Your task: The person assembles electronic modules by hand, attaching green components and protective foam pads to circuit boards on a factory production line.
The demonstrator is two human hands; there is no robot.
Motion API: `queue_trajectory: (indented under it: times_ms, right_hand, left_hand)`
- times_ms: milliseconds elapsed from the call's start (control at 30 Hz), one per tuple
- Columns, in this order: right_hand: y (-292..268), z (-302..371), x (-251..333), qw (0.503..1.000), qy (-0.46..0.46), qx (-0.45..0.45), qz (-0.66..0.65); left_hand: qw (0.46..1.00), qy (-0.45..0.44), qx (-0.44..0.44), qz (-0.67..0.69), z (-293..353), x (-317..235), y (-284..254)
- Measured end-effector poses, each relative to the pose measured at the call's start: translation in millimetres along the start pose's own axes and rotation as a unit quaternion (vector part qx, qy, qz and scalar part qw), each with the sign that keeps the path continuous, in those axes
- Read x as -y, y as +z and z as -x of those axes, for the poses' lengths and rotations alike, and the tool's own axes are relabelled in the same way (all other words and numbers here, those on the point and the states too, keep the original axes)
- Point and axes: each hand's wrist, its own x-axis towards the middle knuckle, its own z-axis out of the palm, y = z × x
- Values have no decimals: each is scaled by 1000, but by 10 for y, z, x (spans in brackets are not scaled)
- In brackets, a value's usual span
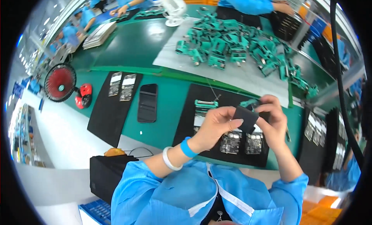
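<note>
Over the black mat (182,128), my left hand (217,124) pinches a small dark square piece (245,118) between thumb and fingers. My right hand (272,118) grips the far right side of the same piece, where a bit of green (248,103) shows behind it. Whether the green bit is joined to the dark piece I cannot tell. Circuit boards (231,143) lie on the mat just below my hands, with another board (254,143) beside them. A green-framed part (205,105) rests on the mat left of my hands.
A large heap of green plastic parts (228,39) covers a white sheet beyond. To the left are a phone (147,103), a dark mat with two boards (128,87) and a red fan (60,82). Co-workers in blue sit across the table. A black cable (336,50) hangs at right.
</note>
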Motion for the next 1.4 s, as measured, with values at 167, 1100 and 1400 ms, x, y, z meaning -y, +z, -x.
queue_trajectory:
  times_ms: [167, 1100, 1400]
  right_hand:
    - [-180, 105, 4, 894, 310, 145, -289]
    - [484, 0, -908, 972, 203, 110, -31]
    - [484, 12, -932, 967, 222, 118, -53]
  left_hand:
    - [988, -49, 66, 130, 91, 203, -137]
    - [732, -40, 268, -626, 441, 193, -196]
    - [738, -34, 269, -618, 432, 199, -204]
